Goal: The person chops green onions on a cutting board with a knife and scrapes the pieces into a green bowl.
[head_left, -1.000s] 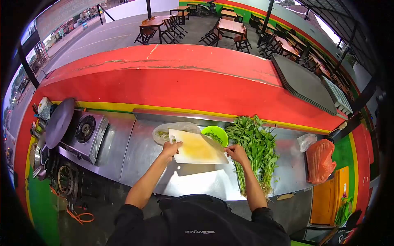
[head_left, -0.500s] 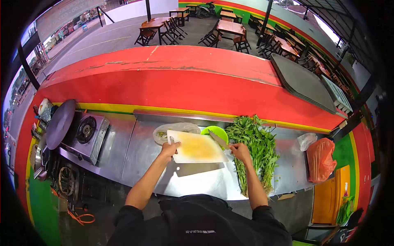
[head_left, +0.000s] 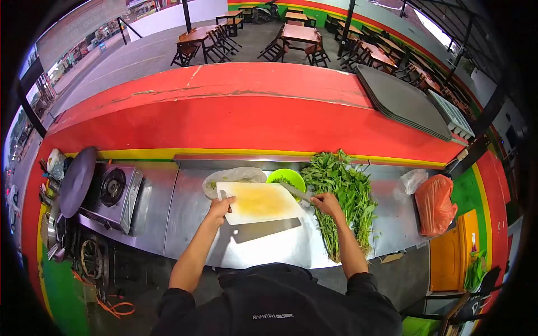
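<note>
My left hand [head_left: 220, 208] grips the left edge of a white cutting board [head_left: 260, 203] with a yellow stain, held above the steel counter and casting a shadow on it. In my right hand [head_left: 325, 203] is a knife [head_left: 297, 192], its blade at the board's upper right edge, over the near part of a green bowl [head_left: 296, 175]. Chopped greens show inside the bowl. A clear plastic bag [head_left: 224, 176] lies behind the board. Right of the bowl, a large pile of leafy greens [head_left: 344, 190] lies beside my right hand and forearm.
On the left stand a gas stove [head_left: 114, 190] and a large dark round lid [head_left: 78, 182]. An orange-red plastic bag [head_left: 435, 205] sits at the counter's right end. Behind the steel counter [head_left: 185, 218] rises a red wall [head_left: 224, 123], with dark trays [head_left: 400, 103] on top.
The knife blade has tilted flatter and lower at the board's edge. More of the bowl and its greens now shows. The whole view has shifted slightly.
</note>
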`<state>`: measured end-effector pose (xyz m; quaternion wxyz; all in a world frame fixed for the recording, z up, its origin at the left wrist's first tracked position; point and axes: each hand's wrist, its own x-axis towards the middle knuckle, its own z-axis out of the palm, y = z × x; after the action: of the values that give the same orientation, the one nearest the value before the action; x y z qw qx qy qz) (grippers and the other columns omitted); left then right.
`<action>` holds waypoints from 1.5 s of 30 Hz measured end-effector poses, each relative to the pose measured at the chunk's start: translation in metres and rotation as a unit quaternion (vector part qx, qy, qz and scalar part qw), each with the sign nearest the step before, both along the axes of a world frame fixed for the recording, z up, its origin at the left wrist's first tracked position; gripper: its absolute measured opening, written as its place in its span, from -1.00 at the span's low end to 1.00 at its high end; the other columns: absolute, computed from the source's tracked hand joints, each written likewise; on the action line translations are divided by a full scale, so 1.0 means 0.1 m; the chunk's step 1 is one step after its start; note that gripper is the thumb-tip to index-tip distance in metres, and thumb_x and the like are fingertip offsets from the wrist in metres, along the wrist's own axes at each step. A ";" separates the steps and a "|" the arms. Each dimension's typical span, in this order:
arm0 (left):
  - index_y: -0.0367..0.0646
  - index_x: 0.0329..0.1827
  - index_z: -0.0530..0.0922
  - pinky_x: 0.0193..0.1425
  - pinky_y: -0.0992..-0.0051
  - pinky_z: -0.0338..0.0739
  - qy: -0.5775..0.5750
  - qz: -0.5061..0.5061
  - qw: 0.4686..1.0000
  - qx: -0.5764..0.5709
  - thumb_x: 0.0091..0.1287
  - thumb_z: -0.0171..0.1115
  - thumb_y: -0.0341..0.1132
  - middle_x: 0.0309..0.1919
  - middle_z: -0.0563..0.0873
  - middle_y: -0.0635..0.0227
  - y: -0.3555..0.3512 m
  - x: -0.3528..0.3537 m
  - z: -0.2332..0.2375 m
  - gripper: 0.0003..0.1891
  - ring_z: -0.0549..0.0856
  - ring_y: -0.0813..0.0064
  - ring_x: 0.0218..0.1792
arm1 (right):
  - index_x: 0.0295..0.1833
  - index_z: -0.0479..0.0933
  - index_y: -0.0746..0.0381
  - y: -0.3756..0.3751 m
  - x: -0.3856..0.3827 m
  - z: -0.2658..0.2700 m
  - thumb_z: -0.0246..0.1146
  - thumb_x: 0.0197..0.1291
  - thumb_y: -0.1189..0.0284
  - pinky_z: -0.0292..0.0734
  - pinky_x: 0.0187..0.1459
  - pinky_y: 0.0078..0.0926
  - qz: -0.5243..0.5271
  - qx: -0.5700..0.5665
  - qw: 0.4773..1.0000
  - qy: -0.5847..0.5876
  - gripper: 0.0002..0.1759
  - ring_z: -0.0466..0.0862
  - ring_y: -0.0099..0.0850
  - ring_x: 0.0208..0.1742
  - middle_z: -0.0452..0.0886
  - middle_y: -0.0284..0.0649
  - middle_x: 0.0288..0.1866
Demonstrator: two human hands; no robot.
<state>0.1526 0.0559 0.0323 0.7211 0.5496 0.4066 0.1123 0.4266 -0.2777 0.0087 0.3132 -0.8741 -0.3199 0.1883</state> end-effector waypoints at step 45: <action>-0.15 -0.36 0.65 -0.46 0.53 0.42 -0.028 0.002 0.999 0.027 0.37 0.42 -0.21 -0.54 0.64 0.47 -0.27 -0.60 0.01 -0.77 0.52 0.63 -0.58 | 0.02 0.77 0.19 -0.05 -0.36 0.02 0.38 0.30 0.05 0.60 -0.27 -0.21 -0.051 0.057 0.990 -0.114 -0.56 0.73 -0.16 -0.43 0.76 0.00 -0.36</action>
<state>0.0921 0.0286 0.0335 0.7174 0.5645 0.3836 0.1398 0.3902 -0.2822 0.0110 0.3332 -0.8858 -0.3188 0.0521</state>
